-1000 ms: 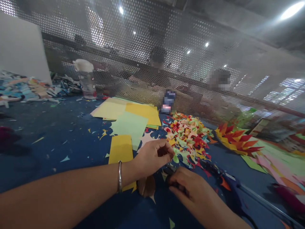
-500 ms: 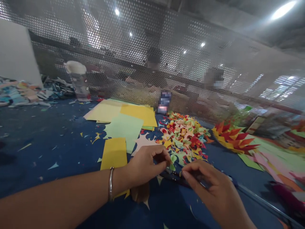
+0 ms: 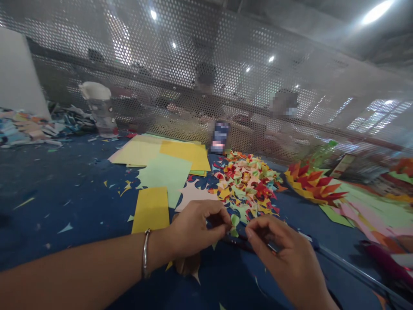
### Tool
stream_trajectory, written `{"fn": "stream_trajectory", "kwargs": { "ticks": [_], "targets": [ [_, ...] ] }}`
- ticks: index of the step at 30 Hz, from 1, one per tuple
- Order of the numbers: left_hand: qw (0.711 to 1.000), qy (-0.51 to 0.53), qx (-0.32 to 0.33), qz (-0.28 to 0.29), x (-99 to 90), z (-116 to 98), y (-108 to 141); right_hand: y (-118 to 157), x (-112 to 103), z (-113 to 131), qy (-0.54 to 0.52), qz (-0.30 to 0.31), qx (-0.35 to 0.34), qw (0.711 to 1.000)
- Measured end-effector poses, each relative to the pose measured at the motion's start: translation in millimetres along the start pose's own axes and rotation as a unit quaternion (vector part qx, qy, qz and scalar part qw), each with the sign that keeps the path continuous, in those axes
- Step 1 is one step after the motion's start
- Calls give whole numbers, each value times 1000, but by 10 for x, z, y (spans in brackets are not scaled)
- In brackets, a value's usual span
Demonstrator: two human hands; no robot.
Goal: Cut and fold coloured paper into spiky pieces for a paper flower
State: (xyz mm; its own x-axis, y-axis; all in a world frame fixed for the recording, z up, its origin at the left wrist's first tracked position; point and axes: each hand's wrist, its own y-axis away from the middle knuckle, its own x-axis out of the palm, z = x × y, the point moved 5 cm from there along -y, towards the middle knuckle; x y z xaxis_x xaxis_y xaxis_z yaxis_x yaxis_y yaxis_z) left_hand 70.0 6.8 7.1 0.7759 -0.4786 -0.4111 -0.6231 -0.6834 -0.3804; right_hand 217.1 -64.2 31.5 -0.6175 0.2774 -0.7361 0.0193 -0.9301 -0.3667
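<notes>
My left hand (image 3: 201, 224), with a silver bangle on its wrist, pinches a small light green folded paper shape (image 3: 235, 226) between thumb and forefinger. The shape has two rounded lobes and stands out past the fingertips. Just to its right is my right hand (image 3: 284, 249), thumb and forefinger brought together; whatever they may hold is too small to make out. The fingertips of the two hands are a short gap apart. Behind them lies a heap of small folded paper pieces (image 3: 250, 178) in red, yellow, green and pale pink.
Yellow paper (image 3: 150, 209) and a cut light green sheet (image 3: 166, 174) lie left of the heap. A phone (image 3: 220, 137) leans against the mesh partition (image 3: 180, 86). To the right is a red-and-yellow paper flower (image 3: 314, 183); at back left, a lidded cup (image 3: 102, 110).
The view has shifted slightly. The green paper shape is turned so that both lobes show more plainly. Both hands keep nearly the same pose.
</notes>
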Motion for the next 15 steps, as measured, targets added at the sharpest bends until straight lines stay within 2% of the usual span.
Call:
{"fn": "stream_trajectory", "kwargs": {
  "ticks": [15],
  "targets": [
    [999, -36, 13, 13, 8, -22, 14, 15, 48, -1, -15, -5, 21, 1000]
  ]
}}
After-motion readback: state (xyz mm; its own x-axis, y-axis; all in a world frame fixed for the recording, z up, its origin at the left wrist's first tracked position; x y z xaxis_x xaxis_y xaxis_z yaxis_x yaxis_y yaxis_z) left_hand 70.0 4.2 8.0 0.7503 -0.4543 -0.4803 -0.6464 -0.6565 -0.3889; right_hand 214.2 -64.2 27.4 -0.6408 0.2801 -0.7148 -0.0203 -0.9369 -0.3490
